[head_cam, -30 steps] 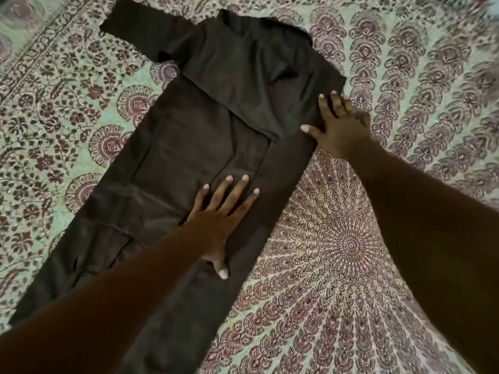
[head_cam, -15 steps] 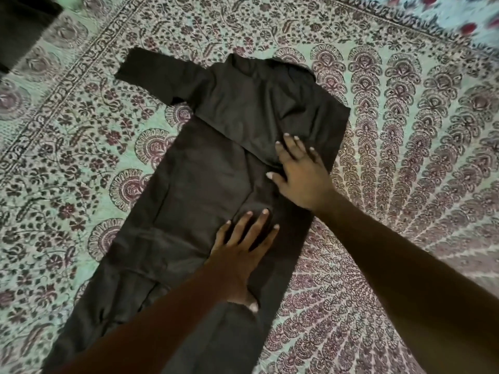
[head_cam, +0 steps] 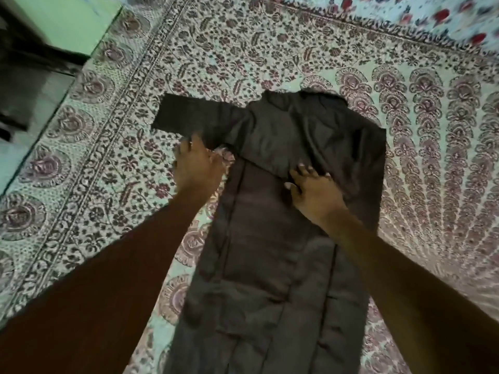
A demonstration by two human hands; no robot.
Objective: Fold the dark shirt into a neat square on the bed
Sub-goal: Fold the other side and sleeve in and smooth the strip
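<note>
Dark shirt (head_cam: 270,252) lies under right hand (head_cam: 316,195); left hand (head_cam: 194,168) fingers (head_cam: 189,143) touch sleeve (head_cam: 194,117).

One head-worn camera is looking steeply down from close above the bed (head_cam: 270,49), facing toward its far edge.

A pale green cotton bedspread (head_cam: 243,49) printed with maroon flowers and leaves is seen spread flat across most of the frame. Its darker scrollwork border band (head_cam: 89,171) is shown running diagonally from the top centre down to the lower left, lined with round medallions. Radiating rows of feather-like motifs (head_cam: 432,184) are fanned over the right side. A light-blue cloth with red blossoms (head_cam: 405,14) is glimpsed, blurred, beyond the far edge. A plain green surface (head_cam: 67,20) and a dark, indistinct object (head_cam: 24,85) are caught at upper left.
</note>
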